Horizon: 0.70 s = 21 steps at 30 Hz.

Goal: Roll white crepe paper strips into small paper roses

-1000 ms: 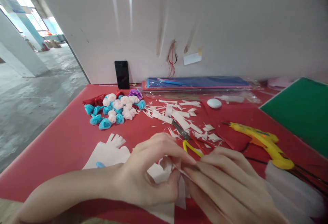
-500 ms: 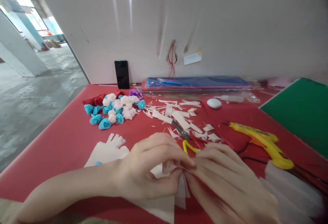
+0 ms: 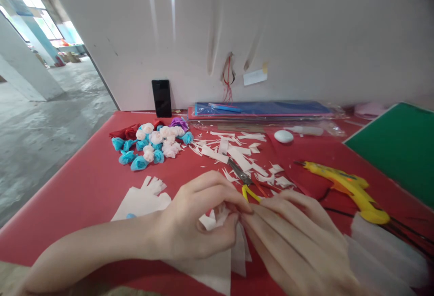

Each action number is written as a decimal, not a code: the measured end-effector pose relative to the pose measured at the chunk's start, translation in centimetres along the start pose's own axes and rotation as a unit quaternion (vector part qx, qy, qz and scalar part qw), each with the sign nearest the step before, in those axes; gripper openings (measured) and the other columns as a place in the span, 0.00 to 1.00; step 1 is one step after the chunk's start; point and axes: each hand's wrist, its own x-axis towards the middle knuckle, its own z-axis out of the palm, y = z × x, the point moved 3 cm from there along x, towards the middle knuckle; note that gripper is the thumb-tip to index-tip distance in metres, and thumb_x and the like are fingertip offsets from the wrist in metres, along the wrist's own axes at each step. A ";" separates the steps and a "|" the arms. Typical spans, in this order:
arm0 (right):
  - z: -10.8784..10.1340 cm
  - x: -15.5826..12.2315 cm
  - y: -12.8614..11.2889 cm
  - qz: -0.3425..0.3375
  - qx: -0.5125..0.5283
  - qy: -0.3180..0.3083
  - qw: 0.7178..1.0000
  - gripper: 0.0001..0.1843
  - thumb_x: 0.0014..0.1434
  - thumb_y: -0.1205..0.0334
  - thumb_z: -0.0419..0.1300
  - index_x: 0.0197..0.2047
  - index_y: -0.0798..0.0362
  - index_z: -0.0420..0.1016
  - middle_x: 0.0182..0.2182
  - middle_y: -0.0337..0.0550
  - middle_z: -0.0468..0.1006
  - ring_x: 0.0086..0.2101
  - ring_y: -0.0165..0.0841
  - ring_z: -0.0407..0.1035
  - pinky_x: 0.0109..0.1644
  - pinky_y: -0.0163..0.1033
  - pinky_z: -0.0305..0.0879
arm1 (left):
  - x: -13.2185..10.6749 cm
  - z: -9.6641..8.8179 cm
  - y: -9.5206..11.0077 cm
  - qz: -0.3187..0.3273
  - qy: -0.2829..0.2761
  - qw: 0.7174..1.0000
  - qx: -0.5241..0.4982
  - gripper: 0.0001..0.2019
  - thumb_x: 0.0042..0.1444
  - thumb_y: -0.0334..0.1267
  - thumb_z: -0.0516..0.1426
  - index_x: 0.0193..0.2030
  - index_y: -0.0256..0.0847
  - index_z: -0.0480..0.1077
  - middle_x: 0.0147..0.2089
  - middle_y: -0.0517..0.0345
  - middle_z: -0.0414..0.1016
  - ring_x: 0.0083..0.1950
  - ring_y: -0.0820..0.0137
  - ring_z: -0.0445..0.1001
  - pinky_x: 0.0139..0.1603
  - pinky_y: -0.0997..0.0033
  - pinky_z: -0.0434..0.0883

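In front of me, my left hand point(image 3: 203, 219) pinches a pale piece of crepe paper point(image 3: 221, 212) between thumb and fingers, with a loop of space inside the grip. My right hand point(image 3: 298, 241) meets it fingertip to fingertip, its fingers pressed together on the paper's right end, which they mostly hide. Beneath the hands lie white paper sheets point(image 3: 210, 271), one with a fringe-cut end point(image 3: 154, 186). Just beyond are scissors point(image 3: 242, 174) with yellow and red handles, partly covered by my right hand.
White paper scraps point(image 3: 237, 153) are strewn past the scissors. Blue, pale pink, red and purple paper roses point(image 3: 149, 144) cluster at left. A yellow glue gun point(image 3: 349, 185) with dark cords rests at right, near a green board point(image 3: 396, 151). A black phone point(image 3: 161, 98) leans on the white panel point(image 3: 288, 25).
Both hands have shifted slightly left, and the pinched fingertips have moved a little along with the paper. Everything else on the table stays in place.
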 end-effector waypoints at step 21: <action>-0.3 0.9 -0.1 0.093 0.086 0.022 0.992 0.10 0.53 0.76 0.51 0.29 0.57 0.71 0.20 0.43 0.76 0.25 0.33 0.67 0.33 0.43 0.64 | -0.6 0.6 -0.4 -0.022 0.028 0.997 -0.066 0.15 0.42 0.18 0.52 0.38 0.34 0.66 0.33 0.55 0.69 0.35 0.74 0.68 0.36 0.77 0.69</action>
